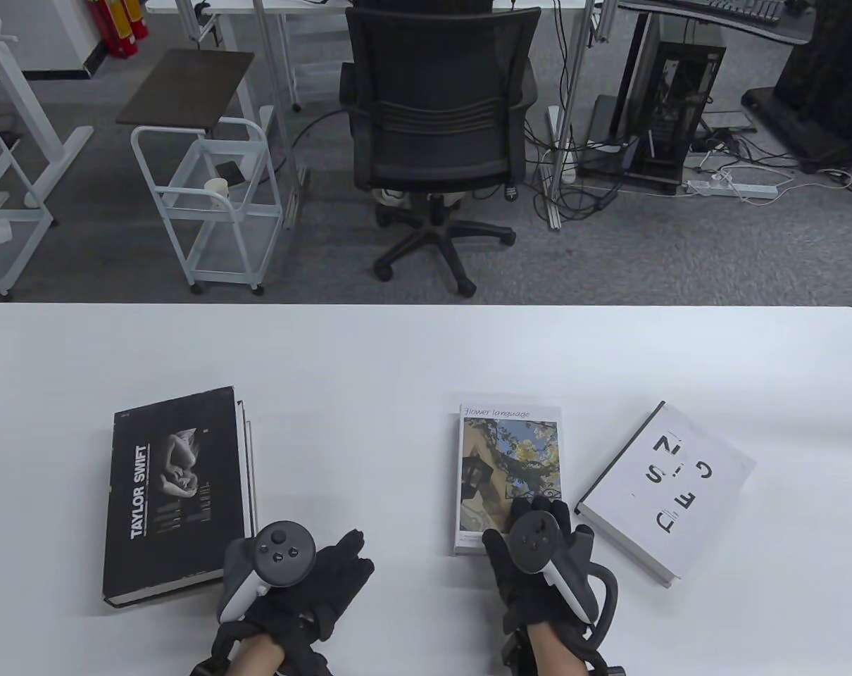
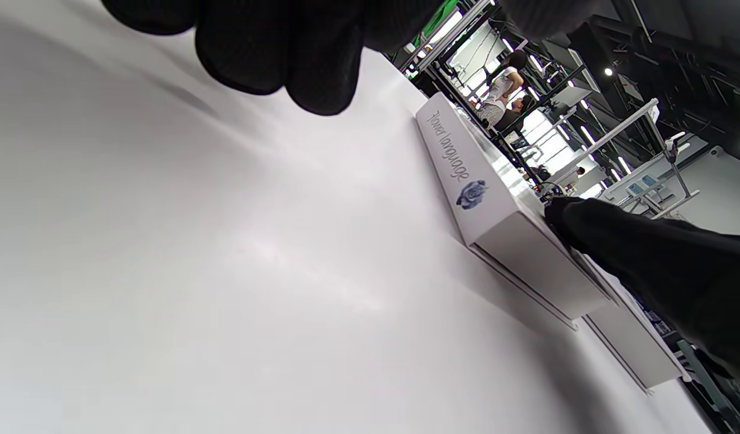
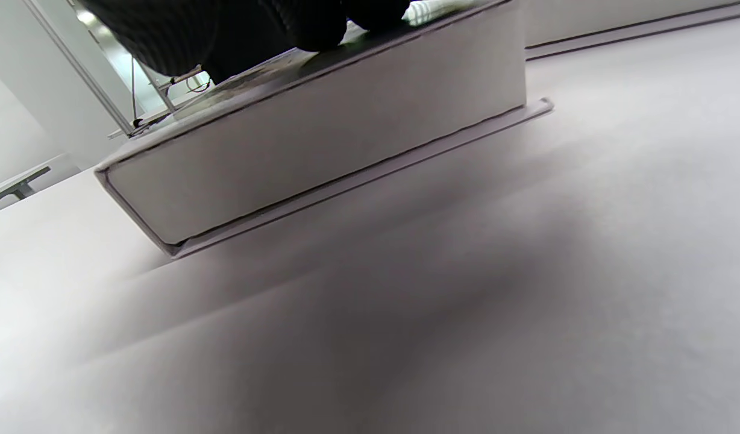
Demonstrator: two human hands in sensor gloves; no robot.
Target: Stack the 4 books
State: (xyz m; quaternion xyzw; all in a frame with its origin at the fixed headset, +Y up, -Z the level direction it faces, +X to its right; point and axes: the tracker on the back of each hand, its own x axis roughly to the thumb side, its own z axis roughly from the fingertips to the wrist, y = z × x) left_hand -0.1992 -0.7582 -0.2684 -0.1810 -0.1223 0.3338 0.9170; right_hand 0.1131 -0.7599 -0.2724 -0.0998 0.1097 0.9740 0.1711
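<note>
Both hands come in over the near edge of the white desk (image 1: 426,352), each in a black glove with a tracker strapped to its back. Over on the right, the right hand (image 1: 539,549) lies on the near end of the Flower language book (image 1: 508,465), its fingertips (image 1: 539,505) pressed flat on the cover; the right wrist view shows those fingers (image 3: 310,24) on top of the book's edge, not curled around it. That book lies flat, spine to the left, and its lower cover juts out a little beneath the pages.

To the left, the left hand (image 1: 292,570) hangs open above bare desk, fingers spread loosely and holding nothing; the left wrist view shows its fingertips (image 2: 285,54) clear of the surface.

Just left of that hand lies the black Taylor Swift book (image 1: 176,493), flat, with the edge of another book (image 1: 248,465) peeking out beneath it along its right side. How much of that lower book there is I cannot tell.

Just right of the Flower language book rests a white book with scattered black letters (image 1: 669,489), turned at an angle, its near corner close to the right hand but not touching it.

Beyond the desk stand a black office chair (image 1: 436,134) and a white wire cart (image 1: 208,204).
</note>
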